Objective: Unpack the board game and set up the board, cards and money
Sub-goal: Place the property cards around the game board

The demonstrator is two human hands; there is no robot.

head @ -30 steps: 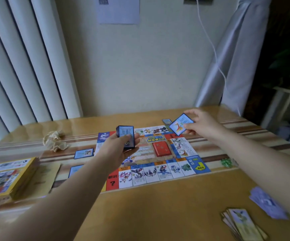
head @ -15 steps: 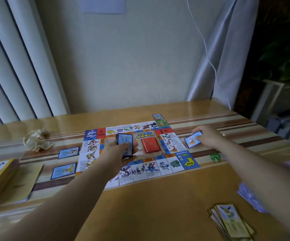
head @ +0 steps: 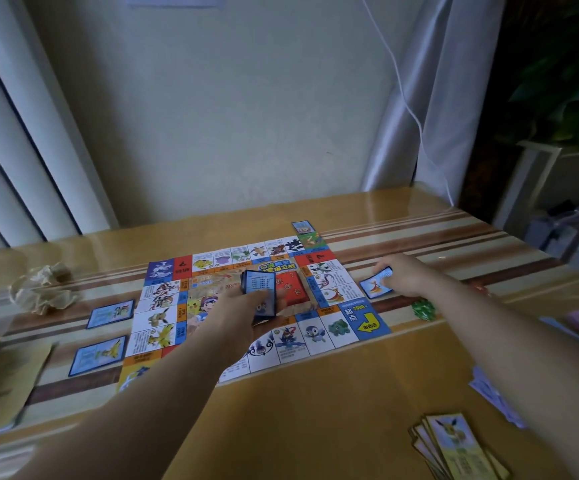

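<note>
**Gripping the deck over the board, pinching one card beside it**

Holding a deck (head: 258,294) of blue-bordered cards in the left grip (head: 232,317), fingers and thumb curling round its lower half, hovering over the middle of the board (head: 316,336) with the top face turning toward the camera.

Pinching a single card (head: 373,289), also blue-bordered, in the right grip (head: 407,275), fingers closing on its right end. Keeping it low, just off the right edge of the board; not showing clearly whether it is lying fully flat on the surface (head: 316,417).

Showing the board lying unfolded and flat, with a red stack (head: 291,289) sitting at the centre of the board, partly hiding behind the deck.

Showing two more cards lying face up just off the left edge of the board: a farther card (head: 111,313) and a nearer card (head: 98,355), apart from each other. Showing a corner card (head: 302,226) lying at the far right corner of the board.

Showing a crumpled paper (head: 42,289) resting well left of the board, a small green object (head: 424,309) sitting right of the board near its closest right corner, and a fanned pile (head: 461,448) of illustrated slips lying well below and right of the board, with pale purple notes (head: 492,398) lying beside it.
</note>
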